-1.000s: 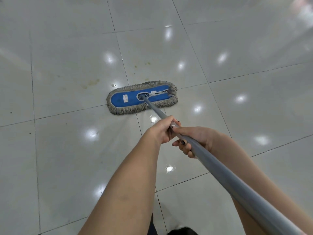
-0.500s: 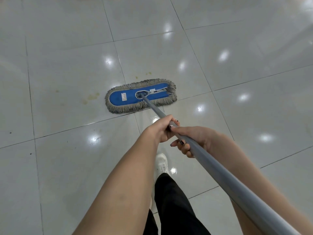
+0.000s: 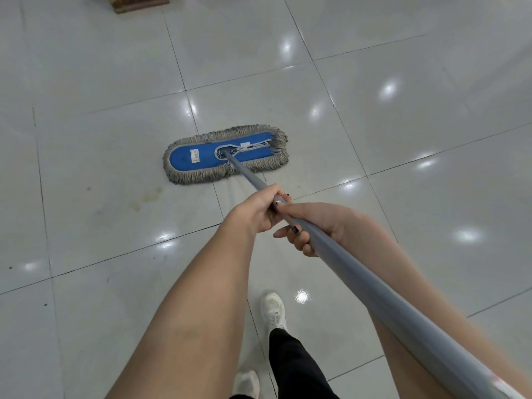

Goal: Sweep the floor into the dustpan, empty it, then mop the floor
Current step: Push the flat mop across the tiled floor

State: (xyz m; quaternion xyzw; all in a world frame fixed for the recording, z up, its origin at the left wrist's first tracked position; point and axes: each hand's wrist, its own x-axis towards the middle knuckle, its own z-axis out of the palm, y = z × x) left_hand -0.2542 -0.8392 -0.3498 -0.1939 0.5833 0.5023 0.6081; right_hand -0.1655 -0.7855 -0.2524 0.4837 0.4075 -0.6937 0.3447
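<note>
Since a second ago we have stepped forward, and the mop head (image 3: 226, 154) has slid up the tiles, leaving the yellowish stain (image 3: 146, 197) behind on its left. The head lies flat on the floor (image 3: 403, 125). Both hands are clamped round its grey handle (image 3: 359, 272), the left hand (image 3: 259, 210) lower and the right hand (image 3: 313, 223) touching it from behind. We judge the stain missed, so a good stroke keeps the head flat and swings back over it. The glossy tiles mirror ceiling lights, and a brown object (image 3: 138, 2) sits at the far edge.
</note>
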